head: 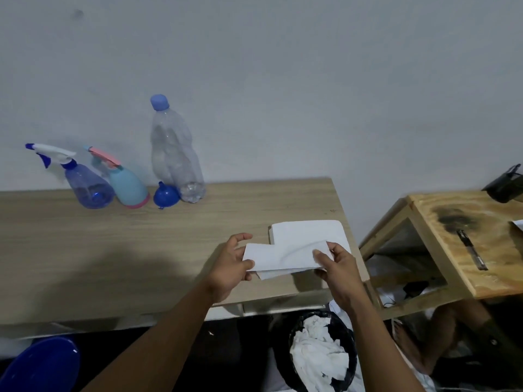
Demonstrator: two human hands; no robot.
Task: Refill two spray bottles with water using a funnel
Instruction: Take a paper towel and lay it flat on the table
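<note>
Hands are gripping a folded white tissue above the worktop: left hand is pinching its left edge, right hand its right, just in front of a tissue stack. Well apart, by the wall, the purple spray bottle, teal spray bottle, blue funnel and capped water bottle are standing close together. Crumpled tissues are filling a black bin below.

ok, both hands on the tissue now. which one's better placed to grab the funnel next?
Left, probably. The left hand is on the side nearer the blue funnel, which lies far left by the clear water bottle. The right hand would have to cross over the folded tissue.
</note>
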